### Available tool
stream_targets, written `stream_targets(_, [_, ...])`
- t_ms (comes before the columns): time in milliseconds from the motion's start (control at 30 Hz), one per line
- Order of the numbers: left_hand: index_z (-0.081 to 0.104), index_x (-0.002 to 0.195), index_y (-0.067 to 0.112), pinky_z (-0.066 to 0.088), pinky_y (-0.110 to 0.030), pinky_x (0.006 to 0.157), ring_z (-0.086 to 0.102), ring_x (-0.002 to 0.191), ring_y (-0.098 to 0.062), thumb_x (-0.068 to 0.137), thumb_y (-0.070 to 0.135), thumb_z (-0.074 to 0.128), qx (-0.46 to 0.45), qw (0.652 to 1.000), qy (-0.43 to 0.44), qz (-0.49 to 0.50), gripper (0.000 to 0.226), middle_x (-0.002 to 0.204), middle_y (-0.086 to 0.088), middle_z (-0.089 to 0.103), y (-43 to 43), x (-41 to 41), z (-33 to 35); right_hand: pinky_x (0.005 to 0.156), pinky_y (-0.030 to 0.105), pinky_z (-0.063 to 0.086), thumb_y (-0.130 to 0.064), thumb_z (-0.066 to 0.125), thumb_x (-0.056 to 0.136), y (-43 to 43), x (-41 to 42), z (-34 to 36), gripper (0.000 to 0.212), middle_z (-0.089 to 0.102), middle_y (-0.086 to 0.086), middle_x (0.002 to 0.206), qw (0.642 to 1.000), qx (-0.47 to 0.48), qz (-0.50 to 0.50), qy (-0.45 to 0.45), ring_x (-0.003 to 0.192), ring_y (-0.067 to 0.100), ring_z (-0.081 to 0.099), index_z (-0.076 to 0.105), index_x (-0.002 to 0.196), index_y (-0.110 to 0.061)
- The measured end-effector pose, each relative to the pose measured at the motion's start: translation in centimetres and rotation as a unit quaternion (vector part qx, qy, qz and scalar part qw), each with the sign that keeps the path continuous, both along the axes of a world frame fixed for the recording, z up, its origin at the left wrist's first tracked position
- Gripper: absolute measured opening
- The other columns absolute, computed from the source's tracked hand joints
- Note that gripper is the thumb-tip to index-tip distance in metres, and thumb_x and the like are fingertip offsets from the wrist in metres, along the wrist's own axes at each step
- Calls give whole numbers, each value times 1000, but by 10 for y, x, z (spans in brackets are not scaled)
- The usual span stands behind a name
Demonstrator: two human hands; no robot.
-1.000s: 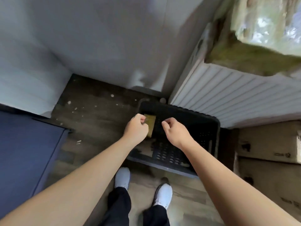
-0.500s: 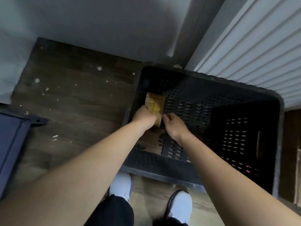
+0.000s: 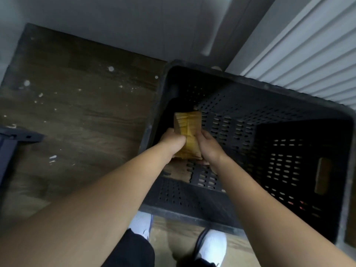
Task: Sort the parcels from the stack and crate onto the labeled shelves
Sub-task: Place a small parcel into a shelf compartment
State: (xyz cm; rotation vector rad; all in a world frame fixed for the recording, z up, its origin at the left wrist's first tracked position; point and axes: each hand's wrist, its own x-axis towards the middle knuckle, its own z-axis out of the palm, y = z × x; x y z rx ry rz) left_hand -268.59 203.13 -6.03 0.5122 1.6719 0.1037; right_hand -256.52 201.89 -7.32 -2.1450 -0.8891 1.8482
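**Yellow-brown parcel (image 3: 187, 128) gripped by both hands inside the black crate (image 3: 250, 80)**

Nearest the camera, two white shoes (image 3: 141, 224) stand on the floor below dark trouser legs (image 3: 133, 249), toes close to the crate's near wall. Two bare forearms reach forward and down from the lower corners and meet over the crate's left side.

The left hand (image 3: 171, 140) has its fingers curled round the parcel's left edge, with one digit lying across the taped face. The right hand (image 3: 209, 147) clasps the opposite edge, its fingers wrapped behind the packet and out of sight. The parcel stands roughly upright between them, its top end clear above the knuckles and crossed by shiny tape. It sits within the crate, near the left wall. Its lower end is hidden by the hands, so whether it rests on the crate's bottom cannot be told.

The crate is perforated on its floor and walls, and a handle slot (image 3: 322, 177) opens in its right wall. A ragged gap in the bottom, just below the hands, shows brown.

Left of the crate lies dark wooden flooring (image 3: 77, 116) flecked with white specks. A dark blue metal frame (image 3: 11, 139) juts in at the left edge. Beyond are a pale wall (image 3: 134, 26) and, at the upper right, a white ribbed panel (image 3: 308, 54) just behind the crate's far rim.
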Motion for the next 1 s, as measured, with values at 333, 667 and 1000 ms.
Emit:
stream_targets(333, [41, 143, 17, 37, -55, 107, 50, 126, -35, 77, 85, 39, -59, 980, -118, 146, 94, 137, -15, 53, -23, -22, 165, 97, 39, 39, -67, 25, 96, -22, 4, 172, 66, 54, -1, 139, 1000, -1, -13, 13, 123, 21, 52, 35, 147, -28])
stream_targets(667, [39, 136, 24, 30, -47, 112, 44, 128, -22, 91, 34, 65, 105, 973, -152, 135, 53, 134, -4, 52, -40, -30, 323, 98, 50, 43, -69, 42, 90, -18, 6, 348, 65, 51, -4, 138, 995, 12, 30, 91, 122, 19, 50, 36, 142, -31])
stream_targets(1000, [68, 110, 28, 50, -48, 94, 64, 104, -22, 93, 53, 51, 120, 943, -230, 210, 35, 107, -2, 72, -34, -45, 470, 110, 37, 42, -40, 71, 85, -9, 10, 474, 52, 59, -8, 131, 961, 190, 184, 84, 122, 9, 55, 57, 133, -28])
